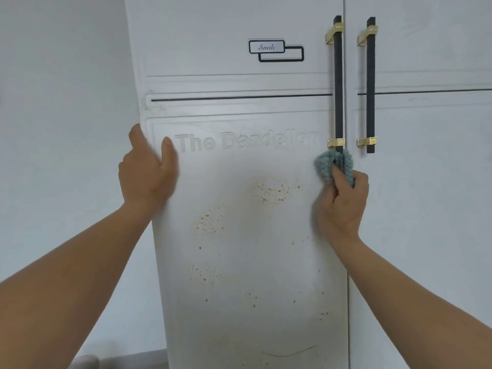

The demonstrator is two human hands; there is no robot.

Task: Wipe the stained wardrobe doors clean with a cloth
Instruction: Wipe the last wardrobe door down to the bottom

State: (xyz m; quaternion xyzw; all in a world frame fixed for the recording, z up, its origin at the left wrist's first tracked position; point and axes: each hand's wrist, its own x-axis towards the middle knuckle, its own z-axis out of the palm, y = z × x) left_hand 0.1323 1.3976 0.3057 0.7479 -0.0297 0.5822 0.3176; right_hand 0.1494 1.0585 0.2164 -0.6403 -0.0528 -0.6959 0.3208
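The white left wardrobe door (pixel 239 257) fills the middle of the view, with raised lettering near its upper part and several patches of orange-brown specks (pixel 270 193) scattered below. My right hand (pixel 343 209) grips a bunched teal cloth (pixel 332 163) and holds it against the door just under the left black handle (pixel 338 83). My left hand (pixel 149 169) holds the door's outer left edge, thumb on the front face and fingers wrapped behind the edge.
The right wardrobe door (pixel 426 182) carries a second black handle with gold brackets (pixel 370 83). A label sticker (pixel 275 50) sits on the upper panel. A plain pale wall (pixel 61 102) stands to the left of the wardrobe. A thin dark line marks the door's bottom.
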